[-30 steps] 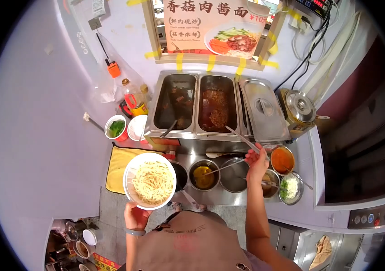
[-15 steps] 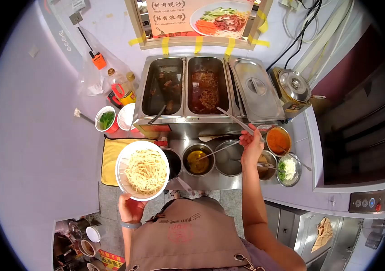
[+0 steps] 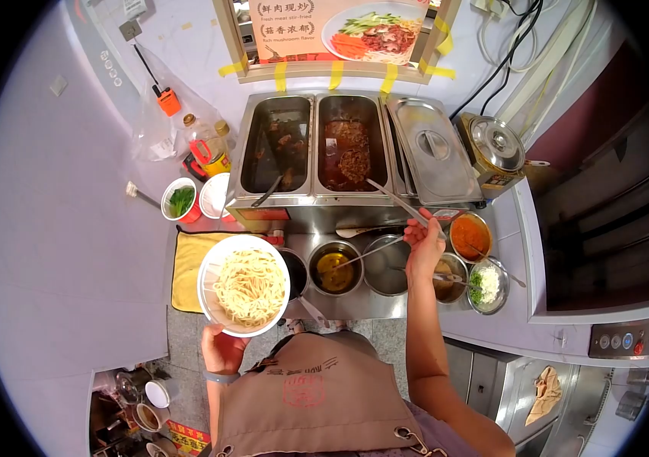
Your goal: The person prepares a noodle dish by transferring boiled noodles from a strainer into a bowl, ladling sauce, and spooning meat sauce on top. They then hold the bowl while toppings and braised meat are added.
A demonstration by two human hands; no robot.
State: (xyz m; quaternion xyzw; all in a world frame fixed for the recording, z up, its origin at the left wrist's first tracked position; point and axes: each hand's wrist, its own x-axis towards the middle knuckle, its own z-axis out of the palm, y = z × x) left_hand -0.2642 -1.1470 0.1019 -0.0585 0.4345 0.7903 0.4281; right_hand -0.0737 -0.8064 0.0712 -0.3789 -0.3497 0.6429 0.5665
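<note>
Noodles (image 3: 250,288) face me — left fingers (image 3: 213,330) grip the bowl (image 3: 207,283) nearside, likely against spills; right fingers (image 3: 416,230) grasp the ladle (image 3: 394,198).

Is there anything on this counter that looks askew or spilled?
The steel lid on the right of the warmer sits askew: it slants out of line with the open pans, leaving a dark gap along its left edge. I see no spill near the noodle bowl in the left hand.
</note>
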